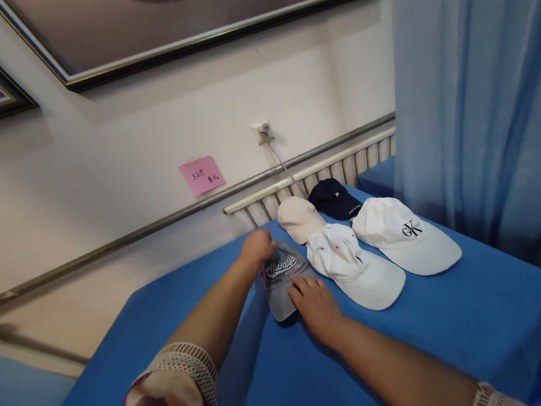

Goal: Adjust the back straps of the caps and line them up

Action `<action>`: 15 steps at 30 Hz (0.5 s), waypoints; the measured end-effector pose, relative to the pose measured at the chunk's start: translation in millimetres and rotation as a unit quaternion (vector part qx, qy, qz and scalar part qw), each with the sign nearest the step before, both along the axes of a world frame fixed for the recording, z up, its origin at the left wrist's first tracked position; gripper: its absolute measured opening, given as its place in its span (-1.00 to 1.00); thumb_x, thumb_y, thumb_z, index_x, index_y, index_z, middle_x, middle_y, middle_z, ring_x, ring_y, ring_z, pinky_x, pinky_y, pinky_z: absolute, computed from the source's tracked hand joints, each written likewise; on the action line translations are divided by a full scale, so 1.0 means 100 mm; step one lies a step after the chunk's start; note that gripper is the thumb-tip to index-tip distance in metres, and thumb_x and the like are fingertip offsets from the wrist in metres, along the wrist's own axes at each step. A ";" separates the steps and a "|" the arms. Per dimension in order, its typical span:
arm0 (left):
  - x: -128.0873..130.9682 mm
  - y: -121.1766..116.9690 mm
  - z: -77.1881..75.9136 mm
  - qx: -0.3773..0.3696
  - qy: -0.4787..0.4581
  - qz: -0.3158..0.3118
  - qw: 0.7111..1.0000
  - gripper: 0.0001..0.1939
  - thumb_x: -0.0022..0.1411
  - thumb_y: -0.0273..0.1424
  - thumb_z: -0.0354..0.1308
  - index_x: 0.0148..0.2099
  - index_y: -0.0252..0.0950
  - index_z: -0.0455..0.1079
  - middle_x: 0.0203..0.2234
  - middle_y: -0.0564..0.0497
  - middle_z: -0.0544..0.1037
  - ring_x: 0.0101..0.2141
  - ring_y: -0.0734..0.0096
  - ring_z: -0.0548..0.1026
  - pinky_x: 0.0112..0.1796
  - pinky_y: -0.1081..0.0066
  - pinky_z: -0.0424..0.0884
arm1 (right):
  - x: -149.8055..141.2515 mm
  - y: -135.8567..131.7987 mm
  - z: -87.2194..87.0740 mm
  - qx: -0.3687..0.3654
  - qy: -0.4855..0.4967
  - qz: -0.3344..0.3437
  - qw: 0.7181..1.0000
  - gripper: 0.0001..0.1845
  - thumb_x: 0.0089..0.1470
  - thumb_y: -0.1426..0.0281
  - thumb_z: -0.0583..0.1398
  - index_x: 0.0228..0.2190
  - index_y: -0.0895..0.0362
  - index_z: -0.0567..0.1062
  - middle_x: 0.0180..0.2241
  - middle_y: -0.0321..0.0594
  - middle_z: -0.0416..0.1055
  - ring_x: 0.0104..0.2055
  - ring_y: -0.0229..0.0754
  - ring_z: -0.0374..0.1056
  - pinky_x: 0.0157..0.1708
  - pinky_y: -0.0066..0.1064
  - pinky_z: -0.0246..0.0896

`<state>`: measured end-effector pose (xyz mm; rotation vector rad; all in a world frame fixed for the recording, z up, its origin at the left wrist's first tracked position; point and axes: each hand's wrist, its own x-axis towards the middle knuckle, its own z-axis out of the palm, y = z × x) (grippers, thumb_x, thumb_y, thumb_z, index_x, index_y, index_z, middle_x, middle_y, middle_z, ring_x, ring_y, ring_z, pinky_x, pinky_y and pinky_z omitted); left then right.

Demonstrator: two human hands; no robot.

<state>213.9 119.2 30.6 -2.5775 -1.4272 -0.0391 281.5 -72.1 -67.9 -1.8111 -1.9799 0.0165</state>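
Observation:
A grey baseball cap (283, 285) with "Always" lettering lies on the blue-covered table (180, 314), its brim toward me. My left hand (258, 247) is closed at the cap's back left edge; its fingertips are partly hidden. My right hand (316, 304) rests its fingers on the right side of the brim, thumb at the brim's front. Just right of the grey cap sits a white cap (335, 251) with a small dark logo. Behind it is a beige cap (295, 216).
A navy cap (332, 198) and a white cap with "CK" letters (390, 226) lie farther back and right. Behind the table are a radiator (344, 169), a pipe and a plugged-in cord. A pink note (202, 176) is on the wall. A blue curtain (470, 94) hangs at right.

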 end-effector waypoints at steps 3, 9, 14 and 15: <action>0.07 -0.01 -0.05 -0.004 0.001 -0.003 1.000 -0.78 0.10 -0.33 0.09 -0.25 -0.29 0.49 -0.33 -0.13 0.59 -0.29 0.22 0.52 -0.29 0.41 0.35 | 0.04 -0.04 0.02 -0.006 0.005 -0.023 1.000 -0.69 0.23 0.52 0.01 -0.05 0.11 0.42 0.07 -0.05 0.32 0.00 -0.01 0.24 -0.07 -0.14 0.14; 0.14 0.02 -0.06 0.009 -0.006 -0.010 1.000 -0.73 0.15 -0.33 0.04 -0.16 -0.28 0.47 -0.23 -0.14 0.58 -0.21 0.21 0.51 -0.24 0.40 0.35 | 0.04 -0.01 0.00 -0.028 0.028 -0.032 0.999 -0.62 0.20 0.55 0.02 0.02 0.11 0.39 0.11 -0.01 0.28 0.06 0.01 0.21 -0.04 -0.11 0.14; 0.08 0.06 -0.10 0.007 -0.008 0.003 1.000 -0.74 0.15 -0.34 0.04 -0.17 -0.30 0.47 -0.24 -0.17 0.58 -0.23 0.19 0.52 -0.27 0.39 0.36 | 0.03 0.06 -0.03 -0.043 0.037 -0.043 0.997 -0.60 0.22 0.53 0.00 0.05 0.10 0.38 0.13 0.00 0.27 0.08 0.03 0.19 -0.02 -0.10 0.12; 0.07 0.07 -0.11 0.006 -0.010 0.005 1.000 -0.74 0.15 -0.34 0.04 -0.18 -0.30 0.47 -0.24 -0.17 0.58 -0.23 0.19 0.52 -0.27 0.39 0.36 | 0.03 0.07 -0.03 -0.043 0.040 -0.045 0.997 -0.59 0.22 0.53 -0.01 0.06 0.10 0.37 0.13 -0.01 0.27 0.09 0.03 0.19 -0.01 -0.11 0.12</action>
